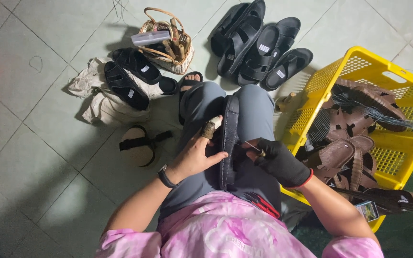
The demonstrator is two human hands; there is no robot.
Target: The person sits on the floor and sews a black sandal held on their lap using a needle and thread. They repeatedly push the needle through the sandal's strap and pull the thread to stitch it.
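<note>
**Sandal stitching, both hands on the work**

Left hand (194, 155) bare, wrapped fingertip, fingers spread and pressing the black sandal (228, 138) on the lap. Right hand (279, 161) in a black glove, pinched closed on a thin needle (253, 146) just beside the sandal's edge. Yellow crate (359, 67) of brown sandals (354, 143) right of the gloved hand; black sandal pile (259, 45) ahead.

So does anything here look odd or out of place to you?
Mostly the hands don't match: the right hand wears a black glove, while the left hand is bare except for a wrapped fingertip. A few brown sandals also lie jumbled in the yellow crate, not paired like the black ones.
</note>
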